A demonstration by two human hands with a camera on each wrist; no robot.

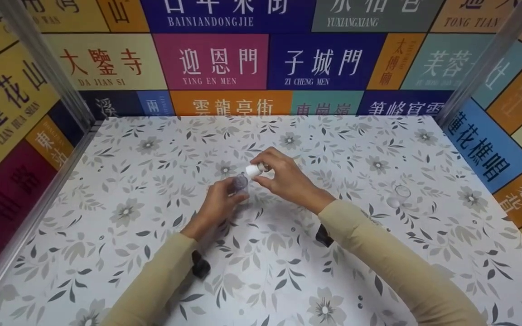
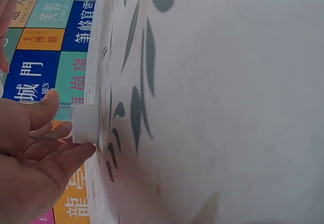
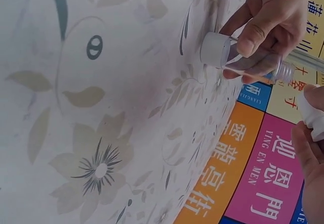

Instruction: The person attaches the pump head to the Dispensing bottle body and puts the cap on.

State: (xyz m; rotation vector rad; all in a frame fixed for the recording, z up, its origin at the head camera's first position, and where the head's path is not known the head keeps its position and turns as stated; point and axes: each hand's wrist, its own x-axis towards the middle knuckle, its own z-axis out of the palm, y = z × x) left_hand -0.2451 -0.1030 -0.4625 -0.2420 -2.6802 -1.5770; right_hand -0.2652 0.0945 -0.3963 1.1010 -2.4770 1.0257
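My left hand (image 1: 218, 197) holds a small clear bottle (image 3: 255, 64) upright between thumb and fingers. The bottle has a white base (image 2: 86, 123), close to or on the table; I cannot tell which. Its threaded neck (image 3: 284, 73) is uncovered. Just above and to the right of the bottle, my right hand (image 1: 286, 174) pinches a white cap-like piece (image 1: 253, 170), tilted and apart from the neck. Fingers partly hide this piece, so its exact kind is unclear.
To the right on the flower-patterned table (image 1: 261, 253) lie a small clear ring-rimmed piece (image 1: 403, 191) and a pale round piece (image 1: 394, 202) beside it. Panels with printed lettering (image 1: 211, 61) stand behind the table, and others rise at both sides.
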